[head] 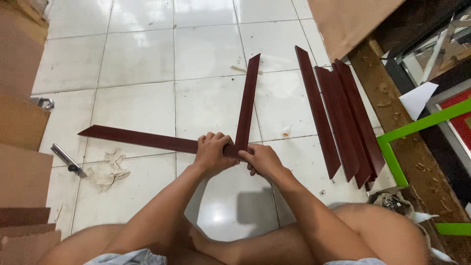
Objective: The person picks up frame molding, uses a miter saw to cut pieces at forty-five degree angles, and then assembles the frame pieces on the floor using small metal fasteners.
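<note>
From the head camera, two dark red strips are being pressed together at a corner on the white tiled floor (142, 54). The left hand (212, 153) is being clenched over the end of the long strip (142, 139), which is lying flat and running out to the left of the corner. The right hand (262, 159) is being closed around the foot of the second strip (247, 100), which is running up and away from the corner, slightly tilted to the right. The two ends are being held touching, right between the hands, so that an L-shape is being formed.

To the right of the corner, well apart, a stack of spare strips (343, 122) is lying fanned on the tiles, their mitred ends overlapping. Beyond them, further right, a green frame (392, 152) is being seen against a wooden board (407, 142) strewn with shavings. To the left of the corner, below the long strip, a crumpled rag (109, 169) is lying, with a knife (67, 160) just beside it. Cardboard (22, 122) is stacked at the far left edge. The person's bare knees are being shown below the corner.
</note>
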